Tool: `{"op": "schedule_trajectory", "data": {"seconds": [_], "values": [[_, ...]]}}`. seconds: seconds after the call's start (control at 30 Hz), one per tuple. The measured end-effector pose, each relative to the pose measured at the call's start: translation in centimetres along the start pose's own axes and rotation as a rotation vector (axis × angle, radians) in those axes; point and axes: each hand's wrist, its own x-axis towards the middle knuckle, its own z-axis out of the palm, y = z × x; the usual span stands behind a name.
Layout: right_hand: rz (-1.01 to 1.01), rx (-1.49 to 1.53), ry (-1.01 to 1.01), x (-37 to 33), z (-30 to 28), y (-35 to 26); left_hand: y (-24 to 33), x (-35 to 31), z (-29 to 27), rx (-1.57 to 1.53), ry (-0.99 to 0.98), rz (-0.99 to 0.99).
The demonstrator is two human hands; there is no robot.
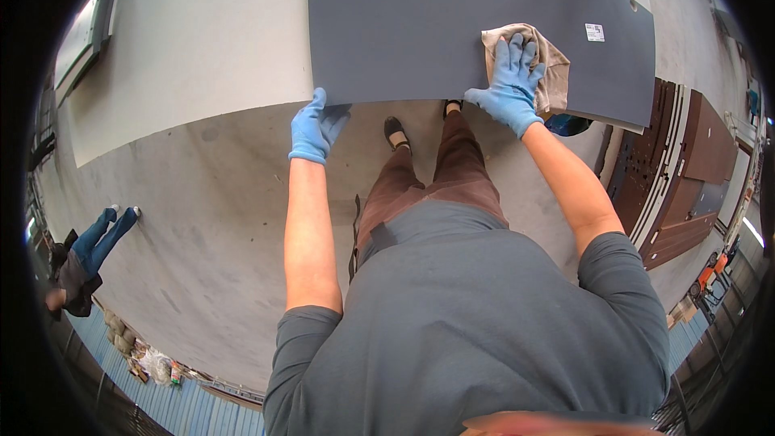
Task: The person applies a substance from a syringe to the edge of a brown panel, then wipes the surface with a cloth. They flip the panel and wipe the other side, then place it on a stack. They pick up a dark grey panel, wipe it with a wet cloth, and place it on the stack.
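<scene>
A dark grey flat panel point(404, 24) with a small white label point(595, 32) lies in front of me. My right hand point(513, 85), in a light blue glove, presses a beige cloth point(553, 73) onto its surface near the right end. The fingers of that hand are spread flat over the cloth. At the panel's near left corner, my left hand point(313, 131), gloved in the same blue, grips the edge. One digit rests over the corner while the other fingers sit at or below the edge, partly hidden.
A pale board point(194, 40) extends left of the grey panel. To the right stand stacked brown panels point(702, 141). Another person point(85, 262) is at the far left on the concrete floor point(210, 218). Bundled bags point(119, 331) lie behind, near a blue corrugated wall point(198, 412).
</scene>
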Motion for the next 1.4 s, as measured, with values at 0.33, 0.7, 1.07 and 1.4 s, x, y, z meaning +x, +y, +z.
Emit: {"op": "schedule_trajectory", "data": {"seconds": [0.33, 0.7, 1.07, 1.4], "values": [[-0.653, 0.015, 0.456, 0.6, 2.6, 8.1, 0.0, -0.3, 0.4, -0.001, 0.015, 0.008], [-1.079, 0.184, 0.48, 1.0, 7.1, -4.9, 0.1, -0.6, 0.6, 0.018, 0.01, 0.019], [-0.777, -0.09, 0.421, 3.6, 1.5, 14.4, 0.4, -1.3, 1.4, 0.052, 0.054, 0.041], [-1.036, 0.272, 0.607, 8.9, 2.9, -19.1, -1.1, -0.3, -0.6, -0.328, 0.114, 0.025]]}}
